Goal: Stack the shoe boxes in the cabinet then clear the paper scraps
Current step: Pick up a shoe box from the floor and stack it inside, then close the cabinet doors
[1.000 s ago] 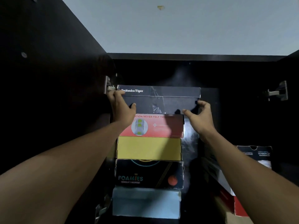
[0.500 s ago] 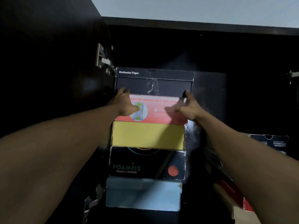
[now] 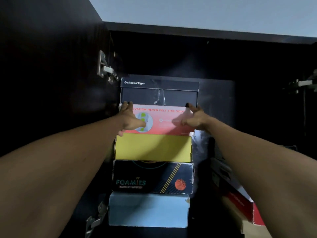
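One uneven shove could skew the boxes (image 3: 152, 146) and topple them. We press the red box (image 3: 163, 121) at its 9 and 3 o'clock edges with left hand (image 3: 130, 121) and right hand (image 3: 195, 120), fingers spread, clasping nothing. The cabinet (image 3: 171, 57) holds five, black box (image 3: 145, 96) topmost at 12 o'clock.

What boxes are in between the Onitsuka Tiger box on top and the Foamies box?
Two, in the head view: a red box, then a yellow box right under it.

Left hand (image 3: 131, 118), right hand (image 3: 195, 120) outstretched, splayed
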`<state>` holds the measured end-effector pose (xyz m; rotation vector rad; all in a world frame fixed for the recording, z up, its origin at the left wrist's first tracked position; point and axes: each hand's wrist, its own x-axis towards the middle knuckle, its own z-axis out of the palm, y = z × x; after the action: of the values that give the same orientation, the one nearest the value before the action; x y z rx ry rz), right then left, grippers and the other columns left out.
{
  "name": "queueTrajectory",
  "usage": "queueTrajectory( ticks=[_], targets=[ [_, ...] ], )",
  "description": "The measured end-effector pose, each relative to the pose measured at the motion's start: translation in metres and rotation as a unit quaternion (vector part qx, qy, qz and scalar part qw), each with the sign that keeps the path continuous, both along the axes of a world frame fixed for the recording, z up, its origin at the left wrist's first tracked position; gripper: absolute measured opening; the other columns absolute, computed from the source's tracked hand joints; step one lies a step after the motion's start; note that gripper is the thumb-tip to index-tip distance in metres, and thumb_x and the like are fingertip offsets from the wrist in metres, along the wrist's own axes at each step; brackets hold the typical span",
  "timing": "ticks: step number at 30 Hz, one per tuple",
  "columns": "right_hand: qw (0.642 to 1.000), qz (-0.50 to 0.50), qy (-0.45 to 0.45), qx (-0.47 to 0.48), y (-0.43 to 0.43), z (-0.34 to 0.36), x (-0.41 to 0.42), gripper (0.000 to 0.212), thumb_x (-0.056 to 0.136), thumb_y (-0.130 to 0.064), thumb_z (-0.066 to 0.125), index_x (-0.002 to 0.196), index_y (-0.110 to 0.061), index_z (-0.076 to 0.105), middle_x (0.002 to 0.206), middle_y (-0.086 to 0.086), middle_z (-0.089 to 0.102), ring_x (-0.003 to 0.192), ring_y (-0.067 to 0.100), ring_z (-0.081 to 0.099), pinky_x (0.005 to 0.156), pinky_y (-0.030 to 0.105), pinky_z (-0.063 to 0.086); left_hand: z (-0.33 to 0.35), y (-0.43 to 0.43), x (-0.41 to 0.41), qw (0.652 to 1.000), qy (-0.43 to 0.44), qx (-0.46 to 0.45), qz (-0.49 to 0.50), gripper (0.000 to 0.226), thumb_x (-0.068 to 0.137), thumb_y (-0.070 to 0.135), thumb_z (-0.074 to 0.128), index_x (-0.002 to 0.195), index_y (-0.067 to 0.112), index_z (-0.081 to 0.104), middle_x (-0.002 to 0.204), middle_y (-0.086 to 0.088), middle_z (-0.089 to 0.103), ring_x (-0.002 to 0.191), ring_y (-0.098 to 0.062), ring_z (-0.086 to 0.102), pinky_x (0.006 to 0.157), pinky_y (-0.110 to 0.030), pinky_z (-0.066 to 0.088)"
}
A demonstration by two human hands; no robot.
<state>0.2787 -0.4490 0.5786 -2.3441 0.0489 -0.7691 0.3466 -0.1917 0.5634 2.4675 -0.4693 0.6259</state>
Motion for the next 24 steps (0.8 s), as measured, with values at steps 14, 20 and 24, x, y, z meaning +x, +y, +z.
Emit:
queueTrajectory(
  ticks=[14, 20, 24],
  targets=[
    [1.000, -0.004, -0.025, -0.019, 0.039, 0.020, -0.119, 0.111, 0.082, -0.020, 0.079, 0.158, -0.028, -0.001, 0.164, 0.012, 0.011, 0.144, 0.035, 0.032, 0.115, 0.039, 0.032, 0.030, 0.023, -0.128, 0.997, 0.001, 0.066, -0.031, 0.123, 0.079, 0.047, 0.077, 0.155, 0.031, -0.019, 0.166, 0.002, -0.018, 0.153, -0.026, 0.011, 0.100, -0.043, 0.050],
    [0.997, 0.026, -0.050, -0.052, 0.071, 0.013, -0.198, 0.107, 0.083, -0.032, 0.077, 0.159, -0.028, 0.002, 0.163, 0.014, 0.016, 0.148, 0.032, 0.025, 0.120, 0.044, 0.027, 0.040, 0.056, -0.245, 0.982, -0.074, 0.164, -0.065, 0.118, 0.079, 0.056, 0.072, 0.159, 0.025, -0.009, 0.167, -0.003, 0.006, 0.152, -0.022, 0.016, 0.119, -0.036, 0.027],
    [0.993, 0.060, -0.083, -0.062, 0.105, -0.005, -0.254, 0.100, 0.086, -0.034, 0.074, 0.159, -0.027, 0.006, 0.163, 0.010, 0.017, 0.148, 0.029, 0.026, 0.119, 0.041, 0.028, 0.031, 0.103, -0.332, 0.972, -0.173, 0.152, -0.051, 0.103, 0.079, 0.063, 0.065, 0.159, 0.029, 0.010, 0.163, 0.001, 0.025, 0.145, -0.022, 0.034, 0.112, -0.043, 0.039]
  ],
)
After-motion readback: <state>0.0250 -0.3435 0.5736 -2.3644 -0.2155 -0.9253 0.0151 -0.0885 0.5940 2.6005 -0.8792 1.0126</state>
